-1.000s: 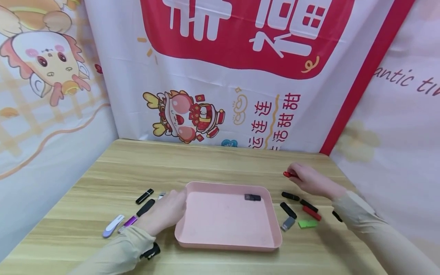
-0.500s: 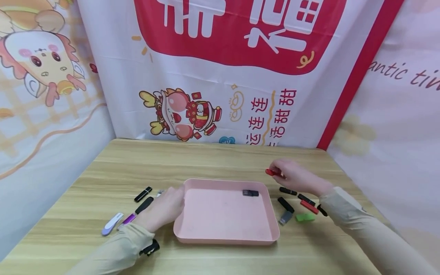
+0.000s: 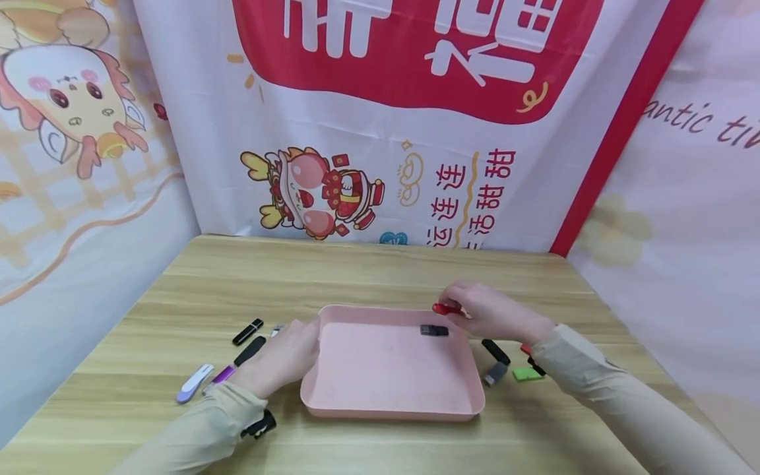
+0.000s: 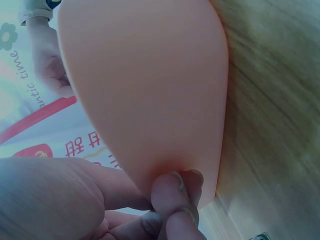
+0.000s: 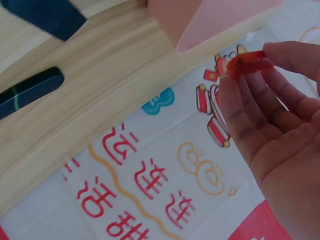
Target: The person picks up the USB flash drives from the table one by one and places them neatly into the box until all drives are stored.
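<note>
A pink tray (image 3: 386, 376) stands on the wooden table. At its left wall my left hand (image 3: 282, 356) pinches the edge, fingertips (image 4: 170, 192) pressing the outer side in the left wrist view. My right hand (image 3: 489, 311) holds a small red USB stick (image 3: 445, 309) between thumb and fingertips over the tray's back right corner. In the right wrist view the red stick is partly covered by the fingers. Inside the tray, a dark USB stick (image 3: 434, 330) lies near that same corner.
Left of the tray lie black sticks, a purple USB stick (image 3: 223, 375) and a white-and-lavender one (image 3: 194, 383). On the right are a black stick (image 3: 495, 351), a grey one (image 3: 495, 373) and a green one (image 3: 528, 374); the right arm hides others. Printed cloth hangs behind the table.
My right hand has carried the red USB stick leftward from over the table to the tray's back right corner. The left hand stays at the tray's left edge.
</note>
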The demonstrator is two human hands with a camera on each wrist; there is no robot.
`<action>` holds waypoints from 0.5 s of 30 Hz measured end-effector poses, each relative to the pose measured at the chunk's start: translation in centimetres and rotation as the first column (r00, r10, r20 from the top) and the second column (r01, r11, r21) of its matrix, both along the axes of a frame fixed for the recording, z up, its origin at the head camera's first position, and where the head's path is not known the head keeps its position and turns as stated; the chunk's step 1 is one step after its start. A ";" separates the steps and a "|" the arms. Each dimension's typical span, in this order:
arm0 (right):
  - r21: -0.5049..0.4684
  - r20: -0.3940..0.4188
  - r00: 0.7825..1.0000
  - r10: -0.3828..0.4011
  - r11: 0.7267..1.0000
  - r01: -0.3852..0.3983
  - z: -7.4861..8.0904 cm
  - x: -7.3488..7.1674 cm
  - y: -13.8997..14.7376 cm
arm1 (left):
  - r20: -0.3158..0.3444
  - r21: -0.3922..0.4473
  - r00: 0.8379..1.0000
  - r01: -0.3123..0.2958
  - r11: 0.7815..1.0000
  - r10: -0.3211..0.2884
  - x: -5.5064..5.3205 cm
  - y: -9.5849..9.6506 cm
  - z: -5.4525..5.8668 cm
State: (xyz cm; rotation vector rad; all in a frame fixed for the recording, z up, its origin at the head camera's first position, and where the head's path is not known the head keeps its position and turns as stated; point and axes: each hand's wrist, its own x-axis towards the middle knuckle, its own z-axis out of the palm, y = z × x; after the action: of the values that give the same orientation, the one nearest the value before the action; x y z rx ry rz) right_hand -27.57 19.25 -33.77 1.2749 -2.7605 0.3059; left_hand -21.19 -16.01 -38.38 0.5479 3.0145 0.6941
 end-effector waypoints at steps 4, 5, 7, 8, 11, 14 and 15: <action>0.054 0.014 1.000 0.003 0.999 -0.004 -0.3 0.1 -1.2 | 0.019 0.019 1.000 -0.002 1.000 0.002 0.0 0.1 0.2; 0.069 0.017 1.000 0.003 0.998 -0.004 -0.5 0.0 -1.4 | 0.026 0.017 1.000 -0.005 1.000 0.005 0.0 0.1 0.3; 0.104 0.020 1.000 0.000 0.995 -0.002 -0.8 0.0 -1.9 | 0.034 0.005 0.999 -0.013 1.000 0.013 0.1 0.1 0.3; 0.122 0.019 1.000 0.002 0.993 -0.004 -1.0 -0.1 -2.2 | 0.033 -0.001 0.999 -0.016 1.000 0.016 0.1 0.1 0.3; 0.175 0.015 1.000 0.010 0.985 -0.012 -1.4 -0.2 -2.6 | 0.032 -0.017 0.999 -0.021 1.000 0.022 0.1 0.1 0.4; 0.217 0.018 1.000 0.013 0.976 -0.017 -1.8 -0.2 -2.9 | 0.029 -0.013 0.999 -0.018 1.000 0.019 0.1 0.1 0.4; 0.228 0.021 1.000 0.008 0.974 -0.013 -1.9 -0.2 -2.9 | 0.033 -0.009 0.999 -0.017 1.000 0.018 0.1 0.1 0.4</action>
State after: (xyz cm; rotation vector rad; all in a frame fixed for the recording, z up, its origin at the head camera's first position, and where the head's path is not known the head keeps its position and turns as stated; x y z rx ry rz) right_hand -27.79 16.34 -35.70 1.3410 -2.8739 0.0000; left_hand -21.10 -15.88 -37.98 0.5051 2.9940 0.6836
